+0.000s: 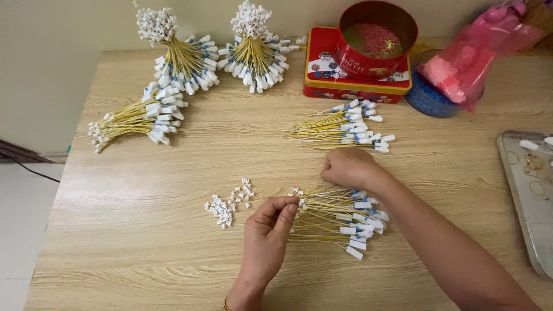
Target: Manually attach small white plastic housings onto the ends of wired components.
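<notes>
My left hand [266,230] is pinched at the left end of a loose pile of thin yellow wires with white tags [340,217] on the wooden table [144,242]; its fingertips seem to hold one wire end. My right hand [347,167] is curled into a fist just above that pile, and whether it holds a wire is hidden. A small heap of tiny white connectors [227,204] lies left of my left hand. A second loose pile of the same wires [345,129] rests beyond my right hand.
Three tied bundles of wires [184,57] [253,49] [135,121] stand or lie at the back left. A red round tin [374,37] sits on a red flat box [322,63]. A pink bag [472,57] covers a blue bowl [426,101]. A metal tray [527,190] lies at the right edge.
</notes>
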